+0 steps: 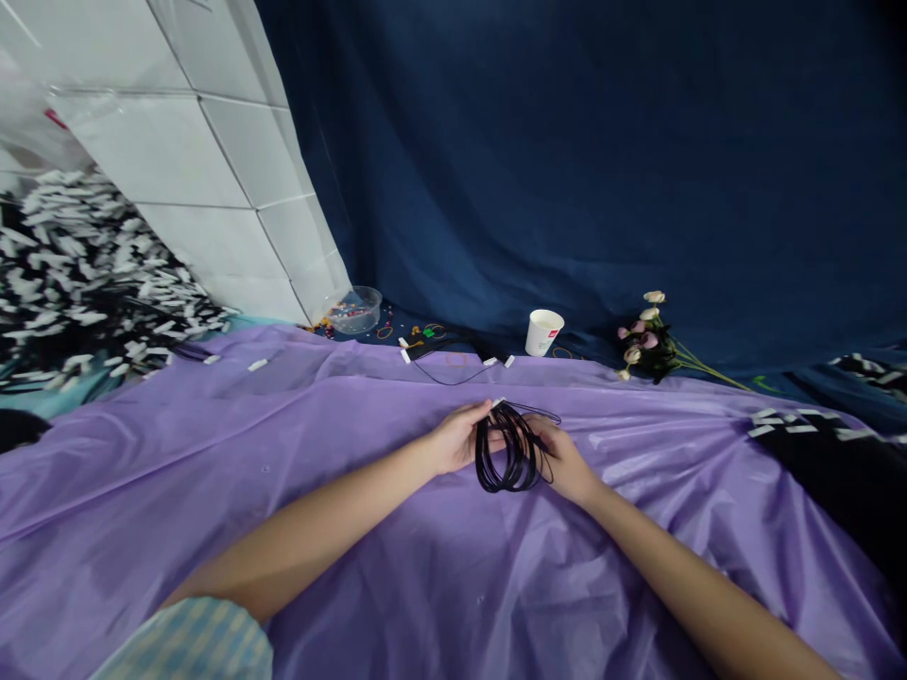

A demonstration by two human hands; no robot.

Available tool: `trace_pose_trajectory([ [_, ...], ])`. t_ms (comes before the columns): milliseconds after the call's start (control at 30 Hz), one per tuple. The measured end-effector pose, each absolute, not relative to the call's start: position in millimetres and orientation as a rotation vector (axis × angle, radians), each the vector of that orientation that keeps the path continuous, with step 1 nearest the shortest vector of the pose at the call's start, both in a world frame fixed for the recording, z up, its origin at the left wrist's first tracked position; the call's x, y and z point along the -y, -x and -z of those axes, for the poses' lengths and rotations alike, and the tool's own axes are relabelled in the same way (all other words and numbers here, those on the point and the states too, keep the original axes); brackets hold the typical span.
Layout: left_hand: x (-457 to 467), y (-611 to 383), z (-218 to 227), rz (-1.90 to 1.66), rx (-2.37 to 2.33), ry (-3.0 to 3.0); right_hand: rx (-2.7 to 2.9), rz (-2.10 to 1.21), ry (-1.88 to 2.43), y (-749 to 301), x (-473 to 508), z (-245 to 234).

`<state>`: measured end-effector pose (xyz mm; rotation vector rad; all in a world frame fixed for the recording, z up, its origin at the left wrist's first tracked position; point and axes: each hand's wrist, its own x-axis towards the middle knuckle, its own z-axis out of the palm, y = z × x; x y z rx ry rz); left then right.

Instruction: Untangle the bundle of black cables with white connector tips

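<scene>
A coiled bundle of thin black cable (506, 458) hangs between my two hands, above a purple cloth. My left hand (460, 439) grips the coil from its left side, thumb near a small white connector (498, 403) at the top. From the right, my right hand (559, 458) has its fingers closed round the other side of the coil. A loose loop of cable sticks out over the right hand. The fingers behind the coil are partly hidden.
Purple cloth (397, 567) covers the surface. Beyond it stand a white paper cup (544, 334), a clear plastic bowl (356, 312), artificial flowers (648, 340) and a loose black cable (453, 381). Many white-ended black cables (92, 274) lie piled left; more (814, 453) lie right.
</scene>
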<state>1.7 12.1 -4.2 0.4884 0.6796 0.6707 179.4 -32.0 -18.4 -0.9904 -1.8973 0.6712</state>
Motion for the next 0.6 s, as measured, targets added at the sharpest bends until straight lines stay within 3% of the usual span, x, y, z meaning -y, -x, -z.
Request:
trace_pose_trajectory([
  [600, -12, -3, 6, -0.730, -0.708, -0.413, 1.965, -0.484, 1.105, -181, 29, 33],
])
